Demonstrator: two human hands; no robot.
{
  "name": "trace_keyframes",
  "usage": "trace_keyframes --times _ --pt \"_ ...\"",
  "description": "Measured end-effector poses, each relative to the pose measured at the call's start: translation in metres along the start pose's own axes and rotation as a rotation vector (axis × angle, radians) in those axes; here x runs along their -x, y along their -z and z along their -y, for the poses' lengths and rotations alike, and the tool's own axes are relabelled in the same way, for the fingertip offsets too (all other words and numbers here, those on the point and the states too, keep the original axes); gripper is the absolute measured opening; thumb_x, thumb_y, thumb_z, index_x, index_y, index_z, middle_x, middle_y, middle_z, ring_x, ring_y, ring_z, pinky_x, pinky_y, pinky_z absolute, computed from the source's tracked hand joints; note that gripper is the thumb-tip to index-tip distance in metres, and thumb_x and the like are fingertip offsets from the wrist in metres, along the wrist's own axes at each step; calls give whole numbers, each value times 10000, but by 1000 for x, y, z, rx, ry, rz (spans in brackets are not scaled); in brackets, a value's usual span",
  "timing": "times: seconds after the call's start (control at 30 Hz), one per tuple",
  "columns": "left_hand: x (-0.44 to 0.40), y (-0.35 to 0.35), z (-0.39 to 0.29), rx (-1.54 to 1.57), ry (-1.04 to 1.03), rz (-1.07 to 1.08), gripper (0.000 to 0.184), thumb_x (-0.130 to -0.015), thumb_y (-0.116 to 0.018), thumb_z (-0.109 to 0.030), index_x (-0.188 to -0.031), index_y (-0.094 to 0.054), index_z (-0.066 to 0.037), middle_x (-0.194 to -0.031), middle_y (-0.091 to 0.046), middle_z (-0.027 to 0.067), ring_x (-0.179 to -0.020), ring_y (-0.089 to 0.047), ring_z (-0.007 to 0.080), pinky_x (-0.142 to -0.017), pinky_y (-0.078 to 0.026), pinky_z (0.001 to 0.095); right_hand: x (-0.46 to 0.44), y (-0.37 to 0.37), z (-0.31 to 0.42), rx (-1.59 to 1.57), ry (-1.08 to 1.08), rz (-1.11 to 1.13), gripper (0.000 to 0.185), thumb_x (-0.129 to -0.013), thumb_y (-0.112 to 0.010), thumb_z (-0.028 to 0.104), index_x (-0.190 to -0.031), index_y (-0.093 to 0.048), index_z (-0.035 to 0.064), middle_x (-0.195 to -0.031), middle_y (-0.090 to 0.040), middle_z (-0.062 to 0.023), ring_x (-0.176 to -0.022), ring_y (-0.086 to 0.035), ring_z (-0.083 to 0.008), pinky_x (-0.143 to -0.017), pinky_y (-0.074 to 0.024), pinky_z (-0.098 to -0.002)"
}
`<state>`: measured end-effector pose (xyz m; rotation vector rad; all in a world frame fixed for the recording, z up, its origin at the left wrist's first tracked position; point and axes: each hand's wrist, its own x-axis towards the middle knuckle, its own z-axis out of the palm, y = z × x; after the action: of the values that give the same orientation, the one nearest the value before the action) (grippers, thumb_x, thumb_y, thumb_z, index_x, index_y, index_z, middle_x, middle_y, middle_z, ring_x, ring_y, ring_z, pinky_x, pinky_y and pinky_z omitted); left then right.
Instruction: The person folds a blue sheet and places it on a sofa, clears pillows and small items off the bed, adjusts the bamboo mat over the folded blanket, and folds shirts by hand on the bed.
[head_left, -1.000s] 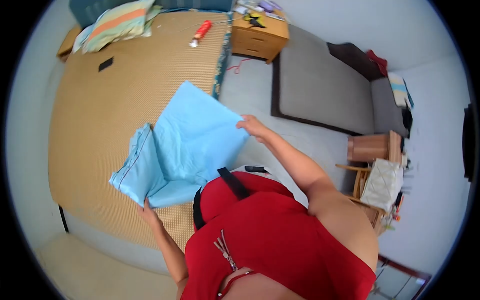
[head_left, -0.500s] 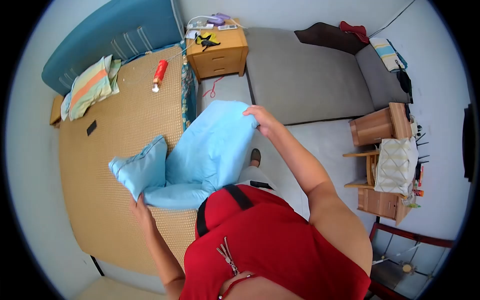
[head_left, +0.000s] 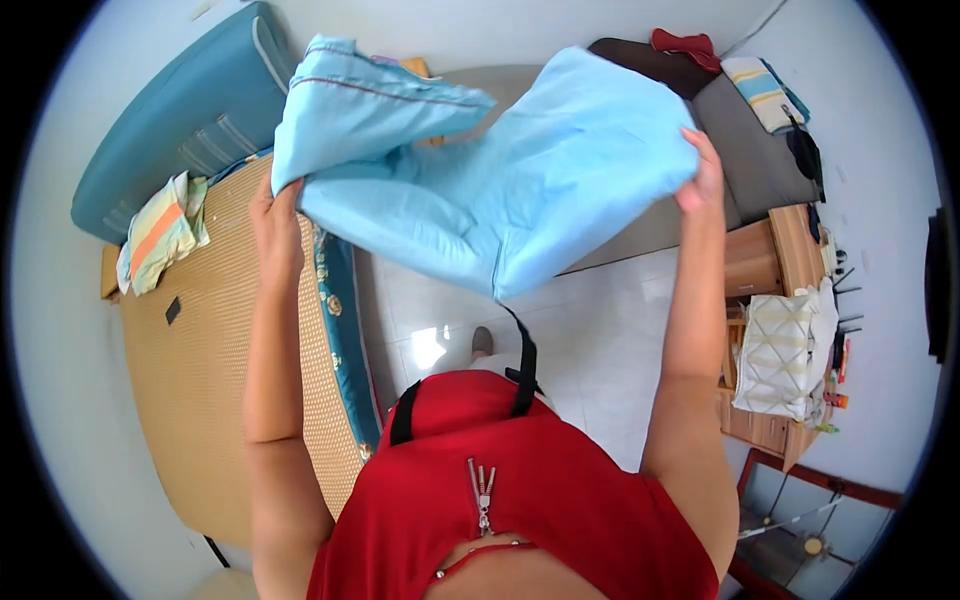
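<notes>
"Along the left side, what is resting?"

"A striped pillow [head_left: 160,235] is lying near the headboard [head_left: 180,120] of the bed, and a small dark object [head_left: 173,310] is resting on the woven mat [head_left: 200,400]."

"And the left hand [head_left: 278,215]?"

"Its fingers are gripping the lower left edge of the light blue fabric [head_left: 540,190]."

"Where is the fabric hanging?"

"It is hanging raised between the 2 hands, sagging at the middle."

"Farther right?"

"The right hand's [head_left: 703,172] fingers are gripping its right edge; beyond, a striped towel [head_left: 758,95] is lying on the gray sofa [head_left: 725,125]."
</notes>
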<state>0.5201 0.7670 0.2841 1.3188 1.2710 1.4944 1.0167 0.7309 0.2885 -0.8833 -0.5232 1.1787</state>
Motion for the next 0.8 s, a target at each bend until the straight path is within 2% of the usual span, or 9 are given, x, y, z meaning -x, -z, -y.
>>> trace_keyframes --times 0.07,0.2,0.27,0.33,0.4,0.47,0.6,0.7,0.8 --pt "-23 -34 8 31 -17 37 326 -844 -511 -46 -1155 -550 43 -1043 -594 67 -949 -514 134 -861 -374 250 16 52 27 41 43 -102 383 -797 -574 132 -1133 -514 -42 -1112 -565 -130 -1033 -538 -249 -906 -431 -393" --pt "-62 -98 61 -15 20 97 350 -852 -488 -48 -1191 -536 24 -1095 -583 93 -982 -511 148 -878 -373 244 64 149 26 150 98 -343 536 -788 -566 155 -1278 -431 -16 -1265 -487 -130 -1158 -463 -261 -990 -353 -385" --pt "-74 -121 113 -110 154 107 323 -887 -450 -92 -1191 -517 -10 -994 -598 78 -863 -556 157 -794 -438 277 86 208 5 140 60 -498 550 -772 -594 180 -1269 -438 5 -1247 -506 -119 -1144 -479 -257 -969 -388 -386" --pt "-64 -133 172 40 434 98 289 -907 -437 -167 -1167 -483 -47 -852 -587 63 -710 -572 163 -659 -479 312 111 239 -20 159 72 -567 546 -750 -586 151 -1262 -449 20 -1224 -522 -104 -1109 -502 -255 -931 -415 -371" --pt "-47 -122 264 -133 817 69 270 -912 -447 -234 -1123 -456 -68 -760 -559 63 -626 -567 164 -579 -484 311 129 289 -55 150 -6 -673 488 -723 -580 124 -1196 -495 36 -1138 -562 -88 -1029 -539 -241 -873 -444 -361" --pt "-5 -110 308 -258 788 324 349 -900 -471 -272 -1165 -474 -45 -778 -580 83 -649 -571 172 -590 -479 295 141 334 -99 261 -65 -788 399 -702 -582 116 -1090 -539 37 -1041 -583 -72 -947 -555 -215 -804 -468 -364" --pt "75 -104 296 -253 872 742 421 -899 -489 -250 -1256 -481 -26 -842 -613 105 -676 -570 170 -629 -484 304 131 404 -205 403 -165 -921 352 -664 -602 114 -1008 -568 48 -950 -578 -65 -840 -563 -208 -675 -494 -367" --pt "112 -70 293 -418 779 996 402 -922 -480 -252 -1254 -477 -26 -862 -612 90 -713 -578 153 -665 -454 266 115 353 -223 294 -215 -1113 427 -679 -550 73 -1103 -540 25 -979 -587 -92 -884 -561 -219 -732 -469 -350" --pt "134 -33 289 -398 879 855 406 -918 -491 -248 -1239 -484 0 -863 -612 98 -727 -575 154 -692 -470 272 95 346 -219 279 -83 -1058 407 -683 -538 69 -1086 -554 18 -957 -590 -93 -874 -560 -217 -740 -465 -345"
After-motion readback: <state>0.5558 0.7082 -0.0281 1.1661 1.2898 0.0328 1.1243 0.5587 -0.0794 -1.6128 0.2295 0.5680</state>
